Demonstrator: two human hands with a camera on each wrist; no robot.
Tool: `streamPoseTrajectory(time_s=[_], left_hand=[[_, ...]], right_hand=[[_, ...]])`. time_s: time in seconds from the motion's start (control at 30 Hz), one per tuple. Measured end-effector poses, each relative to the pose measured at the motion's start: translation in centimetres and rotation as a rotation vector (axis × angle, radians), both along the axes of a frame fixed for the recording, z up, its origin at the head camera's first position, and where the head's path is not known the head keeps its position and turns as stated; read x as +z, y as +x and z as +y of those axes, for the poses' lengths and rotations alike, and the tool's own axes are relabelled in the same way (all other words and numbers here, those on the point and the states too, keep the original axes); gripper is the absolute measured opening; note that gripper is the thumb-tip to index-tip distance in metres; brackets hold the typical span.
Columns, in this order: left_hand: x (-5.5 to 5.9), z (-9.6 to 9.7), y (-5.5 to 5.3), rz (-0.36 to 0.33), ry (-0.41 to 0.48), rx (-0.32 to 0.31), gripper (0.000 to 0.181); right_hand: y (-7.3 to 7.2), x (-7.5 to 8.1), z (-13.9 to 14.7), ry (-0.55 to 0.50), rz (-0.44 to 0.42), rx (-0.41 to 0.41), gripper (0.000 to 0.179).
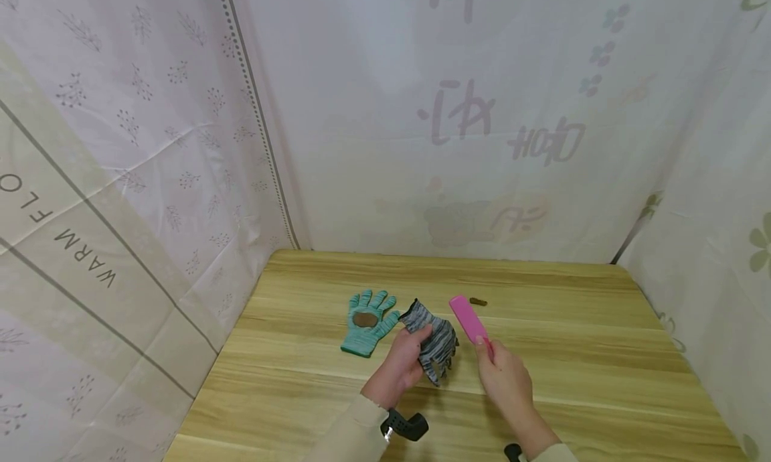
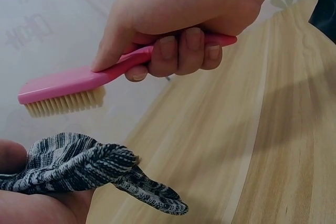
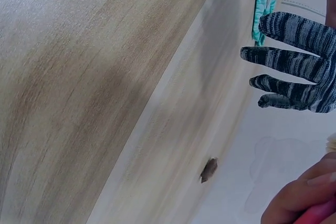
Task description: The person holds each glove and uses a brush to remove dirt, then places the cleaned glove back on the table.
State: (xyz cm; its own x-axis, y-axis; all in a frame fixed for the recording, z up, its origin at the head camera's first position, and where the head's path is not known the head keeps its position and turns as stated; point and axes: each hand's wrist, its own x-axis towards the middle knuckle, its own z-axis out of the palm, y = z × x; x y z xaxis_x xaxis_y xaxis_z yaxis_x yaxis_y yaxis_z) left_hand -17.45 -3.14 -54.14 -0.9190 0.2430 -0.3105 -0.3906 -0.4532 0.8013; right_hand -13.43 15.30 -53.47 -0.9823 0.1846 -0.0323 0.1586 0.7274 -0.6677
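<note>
A light wooden table (image 1: 602, 355) carries a teal glove (image 1: 365, 323) and a small brown scrap (image 1: 478, 302)

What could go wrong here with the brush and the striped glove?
The striped glove hangs limp from the left hand, so brushing may just push it aside or tug it free. The right hand grips the brush far back on its handle, so strokes may wobble. Loosened dirt could land on the green glove.

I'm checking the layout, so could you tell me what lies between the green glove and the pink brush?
In the head view, the striped glove, held by the left hand, lies between the green glove and the pink brush.
</note>
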Motion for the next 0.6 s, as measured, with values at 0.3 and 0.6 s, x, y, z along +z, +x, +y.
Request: streamPoseTrajectory(time_s=[0.3,0.6], left_hand=[[-0.6,0.2,0.0,-0.007,0.021,-0.002,0.026],[-0.6,0.6,0.2,-0.032,0.024,-0.003,0.030]], right_hand=[[0.2,0.1,-0.5,-0.069,0.056,0.039,0.042],[0.3,0.3,-1.1,-0.140,0.078,0.090,0.025]])
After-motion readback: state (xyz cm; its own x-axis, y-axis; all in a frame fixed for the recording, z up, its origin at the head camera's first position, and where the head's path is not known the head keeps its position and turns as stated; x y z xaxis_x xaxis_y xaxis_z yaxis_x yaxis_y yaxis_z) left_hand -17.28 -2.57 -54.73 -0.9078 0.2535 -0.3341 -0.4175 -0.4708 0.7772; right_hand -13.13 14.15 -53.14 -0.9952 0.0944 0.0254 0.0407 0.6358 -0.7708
